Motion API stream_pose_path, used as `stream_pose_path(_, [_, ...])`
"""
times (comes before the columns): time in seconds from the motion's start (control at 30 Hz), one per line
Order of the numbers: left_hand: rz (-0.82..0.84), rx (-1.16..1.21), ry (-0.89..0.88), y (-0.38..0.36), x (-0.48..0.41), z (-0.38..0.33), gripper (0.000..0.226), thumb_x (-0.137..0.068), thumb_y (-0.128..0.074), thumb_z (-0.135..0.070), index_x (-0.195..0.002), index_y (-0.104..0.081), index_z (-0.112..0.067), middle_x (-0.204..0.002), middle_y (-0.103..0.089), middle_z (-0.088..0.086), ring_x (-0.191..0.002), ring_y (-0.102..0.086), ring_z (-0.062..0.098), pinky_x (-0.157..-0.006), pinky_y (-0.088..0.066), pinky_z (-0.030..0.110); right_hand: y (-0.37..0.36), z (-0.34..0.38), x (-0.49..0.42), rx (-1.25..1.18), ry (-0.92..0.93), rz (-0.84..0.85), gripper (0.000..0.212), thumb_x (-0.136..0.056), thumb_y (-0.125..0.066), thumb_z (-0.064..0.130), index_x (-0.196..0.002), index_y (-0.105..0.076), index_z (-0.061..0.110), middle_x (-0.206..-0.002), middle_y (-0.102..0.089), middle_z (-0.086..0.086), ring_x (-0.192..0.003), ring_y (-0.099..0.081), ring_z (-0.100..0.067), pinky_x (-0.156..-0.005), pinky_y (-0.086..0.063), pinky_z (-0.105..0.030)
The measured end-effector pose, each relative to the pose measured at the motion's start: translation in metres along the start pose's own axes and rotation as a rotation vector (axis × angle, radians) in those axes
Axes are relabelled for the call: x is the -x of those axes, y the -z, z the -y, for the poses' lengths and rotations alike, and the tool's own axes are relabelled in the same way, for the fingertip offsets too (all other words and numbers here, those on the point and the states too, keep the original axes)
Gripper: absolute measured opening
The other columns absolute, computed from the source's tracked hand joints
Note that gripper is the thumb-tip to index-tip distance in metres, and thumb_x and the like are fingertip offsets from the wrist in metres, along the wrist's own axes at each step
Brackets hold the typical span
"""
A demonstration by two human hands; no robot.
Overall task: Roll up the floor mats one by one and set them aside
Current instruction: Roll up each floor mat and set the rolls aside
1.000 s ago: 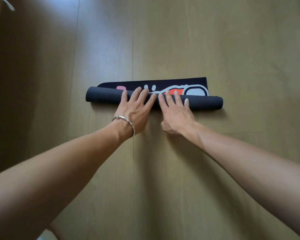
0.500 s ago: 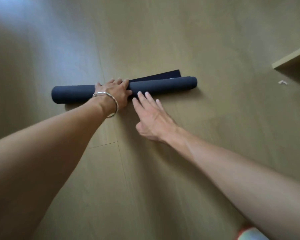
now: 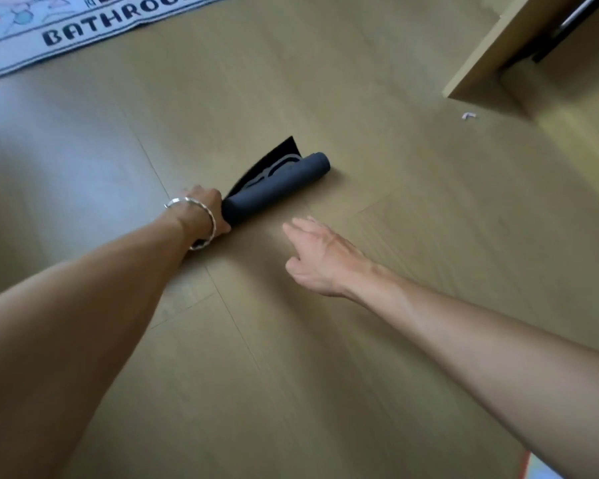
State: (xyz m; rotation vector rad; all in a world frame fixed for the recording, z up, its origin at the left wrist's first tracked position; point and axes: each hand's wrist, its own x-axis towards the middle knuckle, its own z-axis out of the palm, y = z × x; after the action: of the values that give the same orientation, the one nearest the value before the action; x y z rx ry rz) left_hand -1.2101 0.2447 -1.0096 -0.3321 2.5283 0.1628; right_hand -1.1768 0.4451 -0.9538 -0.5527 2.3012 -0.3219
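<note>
Floor (image 3: 377, 305): pale smooth wood.
Mat: dark grey rolled rubber mat (image 3: 284, 183), centre; likely light, floppy, flap (image 3: 286, 146) loose.
Left hand (image 3: 206, 207): I clasp its near end.
Right hand (image 3: 320, 259): empty, relaxed; belongs mid-roll.

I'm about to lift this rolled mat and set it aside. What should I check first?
1. Grip on the roll: ok. The left hand grips the near end of the rolled mat.
2. Roll fully closed: not ok. A loose flap sticks out along its far side.
3. Second hand supporting: not ok. The right hand is open, off the mat, over the floor.
4. Next mat ready: ok. The BATHROOM mat lies flat at the upper left.
5. Set-aside spot free: cannot tell. No such spot is in view.
</note>
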Motion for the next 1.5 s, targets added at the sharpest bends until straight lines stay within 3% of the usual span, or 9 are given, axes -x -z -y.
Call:
stream_pose_path(0.1, [0.026,0.123,0.017,-0.005,0.017,-0.010,0.056,-0.076,-0.071,-0.045,-0.112,-0.059,-0.003,-0.109,-0.060,0.020,-0.099,-0.056,0.035,-0.071,-0.040,0.032,0.004,-0.001,0.000,-0.114,-0.095,0.024,0.050,-0.092,-0.040,0.025,-0.141,-0.035,0.014,-0.146,-0.038,-0.007,-0.130,-0.040,-0.027,-0.100,-0.037,-0.034])
stream_pose_path(0.33, [-0.026,0.576,0.075,0.007,0.056,-0.073,0.037,-0.074,-0.070,-0.045,-0.076,-0.057,-0.009,-0.063,-0.057,0.005,-0.052,-0.055,0.020,-0.046,-0.043,0.026,-0.003,-0.011,-0.017,-0.429,-0.099,-0.025,0.096,-0.083,-0.062,0.034,-0.153,0.003,0.020,-0.141,-0.048,-0.008,-0.123,-0.050,-0.026,-0.101,-0.042,-0.035])
stream_pose_path(0.5, [-0.022,1.015,0.132,0.032,0.083,-0.090,0.032,-0.082,-0.066,-0.039,-0.088,-0.061,-0.007,-0.085,-0.065,0.012,-0.076,-0.068,0.029,-0.065,-0.059,0.043,0.030,-0.017,-0.010,-0.491,0.000,-0.122,0.110,-0.056,-0.067,0.063,-0.148,-0.019,0.027,-0.130,-0.058,0.002,-0.114,-0.056,-0.019,-0.096,-0.047,-0.035])
stream_pose_path(0.7, [-0.181,1.314,0.047,0.079,0.102,-0.118,0.018,-0.090,-0.051,-0.024,-0.076,-0.060,-0.019,-0.093,-0.064,0.006,-0.094,-0.063,0.021,-0.078,-0.055,0.036,0.100,-0.036,0.005,-0.597,0.223,-0.187,0.058,-0.080,-0.073,0.039,-0.129,-0.044,0.030,-0.108,-0.063,0.007,-0.098,-0.060,-0.011,-0.079,-0.048,-0.026])
stream_pose_path(0.83, [-0.256,1.338,-0.025,0.090,0.110,-0.152,0.018,-0.092,-0.051,-0.025,-0.079,-0.064,-0.029,-0.094,-0.059,0.004,-0.085,-0.052,0.017,-0.078,-0.047,0.034,0.124,-0.065,0.014,-0.638,0.251,-0.211,0.047,-0.081,-0.071,0.039,-0.120,-0.045,0.034,-0.105,-0.064,0.008,-0.095,-0.062,-0.009,-0.082,-0.052,-0.026])
stream_pose_path(1.0, [-0.222,1.375,-0.036,0.084,0.100,-0.213,0.039,-0.093,-0.053,-0.027,-0.131,-0.052,-0.020,-0.093,-0.057,-0.012,-0.077,-0.051,0.004,-0.091,-0.048,0.038,0.136,-0.123,0.021,-0.685,0.200,-0.243,0.039,-0.085,-0.064,0.034,-0.122,-0.051,0.037,-0.103,-0.066,0.007,-0.095,-0.064,-0.013,-0.084,-0.054,-0.032])
stream_pose_path(1.1, [-0.139,1.373,-0.014,0.083,0.094,-0.258,0.012,-0.092,-0.053,-0.023,-0.099,-0.064,-0.021,-0.088,-0.055,-0.004,-0.086,-0.053,0.012,-0.094,-0.047,0.041,0.135,-0.163,0.027,-0.686,0.125,-0.287,0.051,-0.086,-0.063,0.036,-0.134,-0.043,0.038,-0.096,-0.058,0.011,-0.081,-0.056,-0.005,-0.073,-0.049,-0.020])
stream_pose_path(1.23, [-0.002,1.290,-0.055,0.077,0.078,-0.326,0.020,-0.092,-0.052,-0.019,-0.072,-0.052,-0.023,-0.078,-0.050,-0.003,-0.073,-0.047,0.008,-0.081,-0.046,0.036,0.137,-0.232,0.041,-0.684,0.031,-0.351,0.049,-0.089,-0.059,0.034,-0.135,-0.043,0.035,-0.100,-0.056,0.008,-0.088,-0.052,-0.010,-0.068,-0.043,-0.020])
stream_pose_path(1.5, [0.322,1.013,-0.274,0.039,0.057,-0.456,0.014,-0.093,-0.052,-0.021,-0.085,-0.060,-0.028,-0.103,-0.050,0.002,-0.093,-0.044,0.015,-0.082,-0.040,0.029,0.108,-0.385,0.076,-0.639,-0.223,-0.484,0.066,-0.089,-0.058,0.033,-0.146,-0.027,0.035,-0.136,-0.053,0.003,-0.122,-0.051,-0.019,-0.091,-0.039,-0.028])
